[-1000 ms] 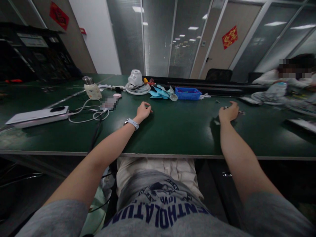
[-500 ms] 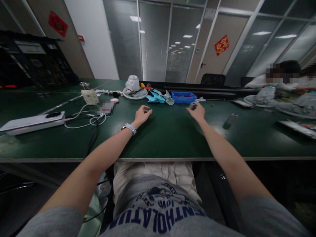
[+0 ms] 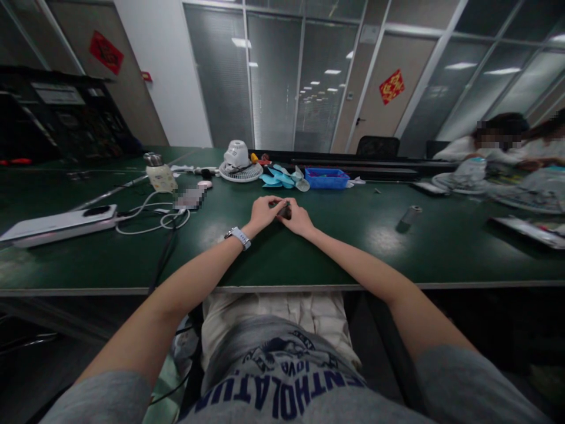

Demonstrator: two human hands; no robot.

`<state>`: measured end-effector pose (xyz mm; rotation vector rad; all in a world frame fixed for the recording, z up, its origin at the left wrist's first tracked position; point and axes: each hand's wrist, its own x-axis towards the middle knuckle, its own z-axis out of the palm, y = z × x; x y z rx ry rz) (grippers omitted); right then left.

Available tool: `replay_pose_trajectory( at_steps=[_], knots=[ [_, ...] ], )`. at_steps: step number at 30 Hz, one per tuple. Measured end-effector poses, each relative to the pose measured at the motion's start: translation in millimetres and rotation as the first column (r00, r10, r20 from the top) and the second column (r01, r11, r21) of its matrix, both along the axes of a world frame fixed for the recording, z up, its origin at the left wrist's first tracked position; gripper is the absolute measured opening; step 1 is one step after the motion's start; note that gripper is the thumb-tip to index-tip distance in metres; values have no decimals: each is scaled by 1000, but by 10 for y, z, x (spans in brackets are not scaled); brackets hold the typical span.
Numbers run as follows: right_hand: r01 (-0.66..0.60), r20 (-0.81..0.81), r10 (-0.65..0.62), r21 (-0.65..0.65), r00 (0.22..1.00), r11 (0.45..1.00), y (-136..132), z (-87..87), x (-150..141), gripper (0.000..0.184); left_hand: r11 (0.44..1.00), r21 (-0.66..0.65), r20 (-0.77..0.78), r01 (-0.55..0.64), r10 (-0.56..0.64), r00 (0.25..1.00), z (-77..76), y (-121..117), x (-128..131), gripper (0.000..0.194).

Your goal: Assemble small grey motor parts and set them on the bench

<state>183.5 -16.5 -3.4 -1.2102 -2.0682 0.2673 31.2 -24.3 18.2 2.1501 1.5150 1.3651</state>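
Note:
Both hands meet over the green tabletop (image 3: 335, 259), straight in front of me. Between them is a small dark cylindrical part (image 3: 286, 212), mostly covered by fingers. My right hand (image 3: 299, 218) grips it from the right, thumb and fingers closed around it. From the other side, my left hand (image 3: 265, 212), with a watch on its wrist, has its bent fingers closed against the part. A similar grey metal cylinder (image 3: 411, 215) stands on the table to the right.
Behind my hands lie light-blue fan blades (image 3: 280, 176), a blue tray (image 3: 327, 178) and a white fan body (image 3: 237, 154). To the left are a bottle (image 3: 160, 174), white cables (image 3: 145, 227) and a white box-shaped device (image 3: 62, 224). People sit at the far right near fan parts.
My right hand has moved left with the dark part, toward the middle. My left hand has shifted slightly right, and its fingers have closed on the part.

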Motion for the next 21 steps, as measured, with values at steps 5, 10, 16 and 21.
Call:
replay_pose_trajectory(
  at_steps=[5, 10, 16, 21],
  knots=[
    [-3, -5, 2, -13, 1000, 1000, -2, 11, -2, 66, 998, 15, -45, -63, 64, 997, 131, -22, 37, 25],
    [-26, -20, 26, -2, 999, 1000, -30, 5, 12, 74, 990, 34, 42, -133, 132, 990, 143, 28, -122, 29],
    [-20, -6, 20, 3, 1000, 1000, -16, 41, 25, 72, 956, -267, -210, -124, 68, 975, -108, 214, -373, 23],
    [309, 24, -311, 63, 950, 949, 233, 249, 633, 61, 962, -255, -239, -98, 36, 970, -168, 262, -376, 27]
  ],
)
